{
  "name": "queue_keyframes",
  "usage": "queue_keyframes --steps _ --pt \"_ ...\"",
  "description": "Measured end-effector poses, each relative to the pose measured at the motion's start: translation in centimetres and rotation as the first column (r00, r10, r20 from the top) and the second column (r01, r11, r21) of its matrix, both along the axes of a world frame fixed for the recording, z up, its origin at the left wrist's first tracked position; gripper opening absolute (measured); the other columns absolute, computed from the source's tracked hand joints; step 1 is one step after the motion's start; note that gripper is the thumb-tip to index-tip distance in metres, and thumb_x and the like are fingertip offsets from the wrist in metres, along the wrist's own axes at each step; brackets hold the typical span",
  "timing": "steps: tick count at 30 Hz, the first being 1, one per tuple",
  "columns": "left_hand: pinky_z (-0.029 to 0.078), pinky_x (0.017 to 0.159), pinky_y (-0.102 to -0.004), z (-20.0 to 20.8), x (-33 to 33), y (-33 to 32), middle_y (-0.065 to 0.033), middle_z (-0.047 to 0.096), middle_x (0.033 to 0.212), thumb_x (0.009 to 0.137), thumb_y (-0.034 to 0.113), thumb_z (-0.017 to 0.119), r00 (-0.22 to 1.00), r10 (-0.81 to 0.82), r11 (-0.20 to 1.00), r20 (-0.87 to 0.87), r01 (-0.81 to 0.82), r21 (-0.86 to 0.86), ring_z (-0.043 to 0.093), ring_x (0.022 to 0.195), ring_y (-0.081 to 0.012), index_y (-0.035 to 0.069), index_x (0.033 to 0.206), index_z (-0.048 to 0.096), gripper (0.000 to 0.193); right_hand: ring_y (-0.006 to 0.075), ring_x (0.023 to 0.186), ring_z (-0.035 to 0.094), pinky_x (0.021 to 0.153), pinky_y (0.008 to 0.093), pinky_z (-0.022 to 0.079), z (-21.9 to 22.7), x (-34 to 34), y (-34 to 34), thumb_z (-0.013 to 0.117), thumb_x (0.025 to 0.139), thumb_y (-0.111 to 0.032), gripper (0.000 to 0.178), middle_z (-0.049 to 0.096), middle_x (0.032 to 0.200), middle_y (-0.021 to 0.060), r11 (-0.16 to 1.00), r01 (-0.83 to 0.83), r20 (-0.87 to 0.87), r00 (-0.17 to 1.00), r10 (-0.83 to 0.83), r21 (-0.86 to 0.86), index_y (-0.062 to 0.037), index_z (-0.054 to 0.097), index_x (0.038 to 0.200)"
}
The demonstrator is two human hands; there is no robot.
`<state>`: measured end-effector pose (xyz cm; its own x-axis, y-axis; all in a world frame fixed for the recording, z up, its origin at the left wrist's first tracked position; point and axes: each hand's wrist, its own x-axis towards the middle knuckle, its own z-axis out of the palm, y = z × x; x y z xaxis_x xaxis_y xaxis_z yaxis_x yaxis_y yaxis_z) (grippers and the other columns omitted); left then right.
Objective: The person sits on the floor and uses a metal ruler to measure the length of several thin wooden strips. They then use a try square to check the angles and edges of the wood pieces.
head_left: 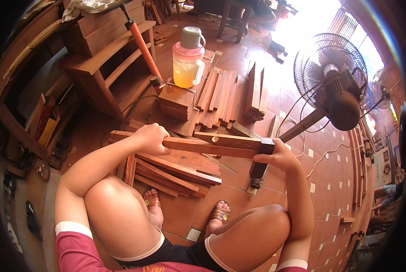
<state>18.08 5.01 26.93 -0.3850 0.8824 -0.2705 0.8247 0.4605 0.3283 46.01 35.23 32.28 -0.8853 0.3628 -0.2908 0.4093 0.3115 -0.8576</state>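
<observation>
A reddish-brown wooden strip (207, 147) spans the space between my two hands in front of my knees. My left hand (151, 138) is closed around its left end, knuckles up. At the other end my right hand (279, 156) is closed, thumb along the strip's near side, beside a dark block (266, 146). A lighter wooden bar (230, 140) with a round mark lies just behind the strip and meets the same block. Exactly how the block joins the pieces is hidden by my fingers.
Curved boards (171, 170) are stacked below my hands. Beyond lie cut wooden pieces (218, 95) and a wooden box (178, 102) bearing a jug (184, 68) of yellow drink. A standing fan (336, 86) is at right, its cord across the tiles. An orange pump (144, 52) leans at left.
</observation>
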Motion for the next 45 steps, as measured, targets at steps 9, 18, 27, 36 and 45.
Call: queue_keyframes --steps 9,18,27,36,45 --pt "0.056 0.080 -0.0429 0.2 0.2 0.0 -0.0191 0.071 0.084 0.067 0.034 0.072 1.000 0.008 1.000 -0.007 -0.008 0.024 0.069 0.085 -0.0364 0.007 0.088 0.076 0.034 0.0130 0.097 0.062 0.087 0.0290 0.051 0.0 0.0 0.3 0.090 0.072 -0.015 0.061 0.067 0.106 0.0059 0.999 0.007 0.046 0.999 -0.006 -0.031 0.0046 0.058 0.120" --pt "0.056 0.078 -0.0423 -0.1 0.1 0.0 -0.0196 0.070 0.081 0.065 0.032 0.071 1.000 -0.001 0.998 0.012 0.000 0.063 0.068 0.082 -0.0370 0.006 0.086 0.076 0.034 0.0127 0.095 0.063 0.084 0.0288 0.051 -0.8 0.2 0.5 0.090 0.073 -0.021 0.057 0.069 0.103 0.0060 0.998 0.016 -0.006 1.000 -0.016 -0.062 0.0043 0.062 0.116" --pt "0.056 0.077 -0.0420 -0.2 0.2 0.1 -0.0188 0.071 0.082 0.065 0.032 0.072 1.000 -0.008 0.999 -0.009 0.008 0.053 0.069 0.083 -0.0364 0.007 0.087 0.076 0.034 0.0118 0.093 0.064 0.082 0.0279 0.051 0.5 0.1 -0.4 0.086 0.076 -0.017 0.050 0.069 0.101 0.0058 0.999 0.004 0.011 1.000 -0.003 -0.043 0.0041 0.063 0.115" --pt "0.056 0.079 -0.0420 0.2 0.3 0.2 -0.0185 0.072 0.084 0.068 0.037 0.073 1.000 0.014 1.000 0.008 -0.014 0.009 0.069 0.084 -0.0360 0.008 0.087 0.076 0.035 0.0129 0.098 0.062 0.086 0.0287 0.050 1.2 -0.1 -0.3 0.088 0.074 -0.018 0.060 0.067 0.105 0.0058 0.997 -0.014 0.063 0.998 0.019 -0.079 0.0047 0.058 0.120" --pt "0.055 0.079 -0.0417 0.4 0.2 0.3 -0.0185 0.071 0.083 0.068 0.036 0.073 1.000 0.006 1.000 0.025 -0.006 -0.006 0.069 0.083 -0.0359 0.007 0.086 0.076 0.034 0.0136 0.102 0.060 0.090 0.0296 0.049 1.3 -0.2 -0.4 0.091 0.072 -0.019 0.067 0.066 0.108 0.0068 0.996 0.029 0.103 0.994 -0.020 -0.081 0.0056 0.054 0.123"
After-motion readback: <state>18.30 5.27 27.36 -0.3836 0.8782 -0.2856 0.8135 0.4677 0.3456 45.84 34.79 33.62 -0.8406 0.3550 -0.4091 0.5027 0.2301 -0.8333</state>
